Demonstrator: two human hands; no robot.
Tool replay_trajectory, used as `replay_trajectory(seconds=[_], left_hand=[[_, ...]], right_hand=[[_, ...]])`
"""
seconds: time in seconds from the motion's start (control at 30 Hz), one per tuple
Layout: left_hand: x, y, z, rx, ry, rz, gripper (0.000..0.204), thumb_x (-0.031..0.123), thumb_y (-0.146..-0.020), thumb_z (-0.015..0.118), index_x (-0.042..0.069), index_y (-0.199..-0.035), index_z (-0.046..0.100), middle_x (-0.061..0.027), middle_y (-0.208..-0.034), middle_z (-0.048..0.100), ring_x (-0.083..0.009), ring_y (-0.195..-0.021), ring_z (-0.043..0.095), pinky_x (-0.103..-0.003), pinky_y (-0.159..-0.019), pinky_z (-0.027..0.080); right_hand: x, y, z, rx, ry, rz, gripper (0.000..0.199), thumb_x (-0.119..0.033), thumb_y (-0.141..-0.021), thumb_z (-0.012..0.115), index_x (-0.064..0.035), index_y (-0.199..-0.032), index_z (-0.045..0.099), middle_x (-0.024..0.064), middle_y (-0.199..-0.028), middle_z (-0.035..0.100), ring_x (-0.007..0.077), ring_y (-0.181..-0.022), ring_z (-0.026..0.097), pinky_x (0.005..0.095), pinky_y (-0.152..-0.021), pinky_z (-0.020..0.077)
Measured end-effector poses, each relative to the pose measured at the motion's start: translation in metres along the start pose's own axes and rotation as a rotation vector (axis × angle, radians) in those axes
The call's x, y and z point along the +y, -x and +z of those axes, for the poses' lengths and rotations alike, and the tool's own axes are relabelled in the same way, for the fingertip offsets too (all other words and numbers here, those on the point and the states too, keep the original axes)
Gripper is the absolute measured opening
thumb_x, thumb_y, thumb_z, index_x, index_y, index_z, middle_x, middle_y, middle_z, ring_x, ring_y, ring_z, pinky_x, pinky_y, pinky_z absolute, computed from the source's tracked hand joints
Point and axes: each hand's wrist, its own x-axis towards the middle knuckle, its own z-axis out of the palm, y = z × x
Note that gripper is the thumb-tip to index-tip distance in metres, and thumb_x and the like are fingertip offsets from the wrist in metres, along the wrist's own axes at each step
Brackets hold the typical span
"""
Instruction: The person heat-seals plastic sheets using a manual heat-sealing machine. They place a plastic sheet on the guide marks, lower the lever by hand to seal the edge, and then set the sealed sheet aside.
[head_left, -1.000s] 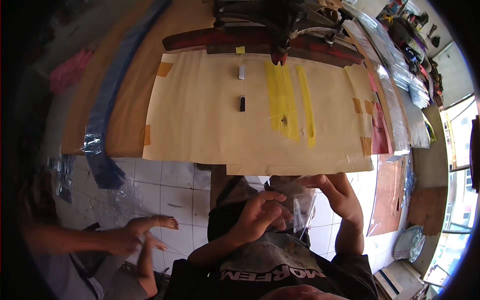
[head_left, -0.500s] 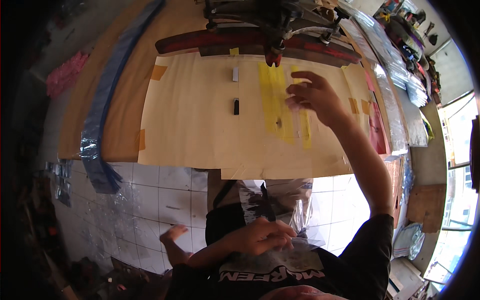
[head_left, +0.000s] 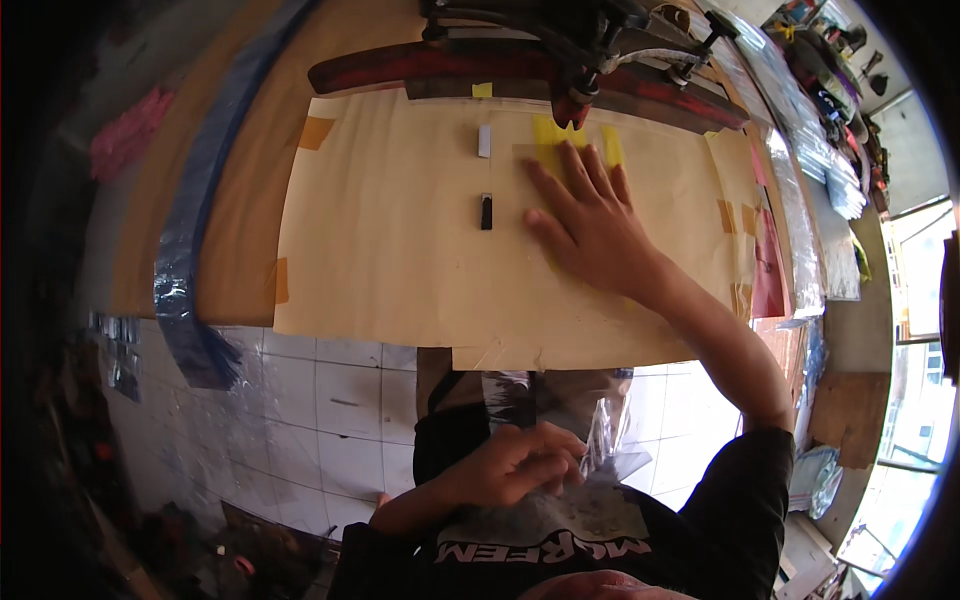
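My right hand (head_left: 602, 225) lies flat on the tan sheet (head_left: 385, 225), fingers spread and pointing away from me. Under it are yellow strips (head_left: 552, 130), mostly covered by the palm and fingers. A faint clear film seems to lie there too, but its outline is hard to make out. Close to my torso, my left hand (head_left: 522, 465) is closed, its fingers curled round clear plastic film (head_left: 607, 445) that hangs beside the fingertips. On the sheet left of my right hand sit a small white piece (head_left: 484, 142) and a small black piece (head_left: 487, 212).
A dark machine frame with a red curved bar (head_left: 430, 72) spans the sheet's far edge. Blue plastic film (head_left: 190, 250) drapes over the table's left side. Orange tape (head_left: 317, 133) is stuck at the sheet's edges. Clear plastic stacks (head_left: 800, 220) lie at right.
My right hand has come down from above the yellow strips and now presses flat over them. My left hand stays near my torso. A bare limb at lower left has mostly gone from sight.
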Motion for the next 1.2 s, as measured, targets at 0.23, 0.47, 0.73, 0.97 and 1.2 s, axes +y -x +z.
replay_trajectory(seconds=[0.23, 0.47, 0.73, 0.97, 1.2], left_hand=[[0.011, -0.004, -0.007, 0.124, 0.093, -0.089, 0.023, 0.006, -0.097, 0.049, 0.000, -0.119, 0.051, -0.0166, -0.091, 0.069, -0.0173, -0.072, 0.066, -0.030, -0.069, 0.053], [0.013, -0.001, -0.012, 0.122, 0.167, -0.104, 0.025, 0.008, -0.098, 0.048, 0.001, -0.122, 0.047, -0.0177, -0.092, 0.068, -0.0177, -0.073, 0.065, -0.031, -0.069, 0.053], [0.023, -0.012, -0.017, 0.242, 0.275, -0.021, 0.027, 0.010, -0.098, 0.048, 0.002, -0.123, 0.044, -0.0216, -0.092, 0.067, -0.0202, -0.072, 0.066, -0.032, -0.070, 0.054], [0.019, -0.006, -0.018, 0.260, 0.320, -0.038, 0.027, 0.009, -0.098, 0.048, 0.001, -0.124, 0.044, -0.0222, -0.094, 0.067, -0.0204, -0.072, 0.066, -0.032, -0.071, 0.054], [0.015, -0.008, -0.020, 0.249, 0.314, -0.016, 0.027, 0.008, -0.098, 0.047, 0.002, -0.125, 0.044, -0.0217, -0.093, 0.068, -0.0190, -0.071, 0.066, -0.032, -0.070, 0.054]], right_hand=[[-0.011, -0.004, 0.002, 0.106, 0.096, 0.036, 0.063, -0.047, -0.095, 0.044, -0.0024, -0.139, 0.039, 0.0335, -0.144, 0.029, 0.0528, -0.135, 0.024, 0.0636, -0.108, 0.0183], [-0.040, 0.034, -0.009, -0.019, 0.025, 0.069, 0.066, -0.042, -0.093, 0.049, 0.0039, -0.139, 0.037, 0.0357, -0.141, 0.031, 0.0536, -0.132, 0.028, 0.0615, -0.108, 0.0198], [-0.026, -0.007, 0.010, 0.056, 0.000, 0.080, 0.067, -0.046, -0.095, 0.042, 0.0022, -0.142, 0.034, 0.0345, -0.144, 0.029, 0.0517, -0.136, 0.024, 0.0554, -0.112, 0.0183], [-0.031, -0.010, 0.012, 0.064, 0.005, 0.080, 0.066, -0.045, -0.095, 0.043, 0.0016, -0.141, 0.036, 0.0344, -0.144, 0.030, 0.0491, -0.136, 0.025, 0.0534, -0.113, 0.0178], [-0.030, -0.012, 0.012, 0.088, 0.007, 0.078, 0.064, -0.043, -0.095, 0.044, 0.0019, -0.140, 0.038, 0.0345, -0.142, 0.032, 0.0485, -0.135, 0.028, 0.0536, -0.112, 0.0198]])
